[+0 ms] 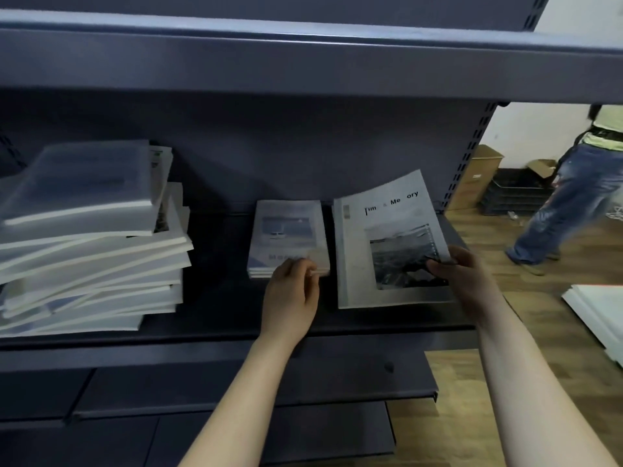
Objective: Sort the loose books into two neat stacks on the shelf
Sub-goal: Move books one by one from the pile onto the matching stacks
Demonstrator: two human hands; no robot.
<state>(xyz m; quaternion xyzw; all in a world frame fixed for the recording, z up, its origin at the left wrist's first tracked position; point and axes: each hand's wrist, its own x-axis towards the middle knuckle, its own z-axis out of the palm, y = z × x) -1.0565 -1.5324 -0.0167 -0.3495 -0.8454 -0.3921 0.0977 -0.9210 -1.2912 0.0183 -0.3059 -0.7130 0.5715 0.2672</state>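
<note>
**Here, both hands are on the books at mid-shelf**

On the dark shelf (219,318) near the centre of the frame sits a small stack (288,235) of pale-covered books, squared up and lying flat. The left hand (293,284) has its fingers curled on the stack's near right corner, pinching it between thumb and fingertips. The corner itself is blurred.

Just to the right, close to the stack but not touching it, lies a large book (387,244) with a black-and-white photo on its cover. The right hand (462,274) grips its right edge, thumb on top over the photo and fingers tucked underneath. The far end of the book curves up off the shelf. Whether more books lie beneath it I cannot tell.

At the left of the frame, well apart from both, a tall loose pile (91,237) of books sits crooked on the same shelf, with edges jutting at different angles.

In the upper right, past the end of the shelf, a person in jeans (573,203) stands on the wooden floor (472,382) near some cardboard boxes (478,176).
</note>
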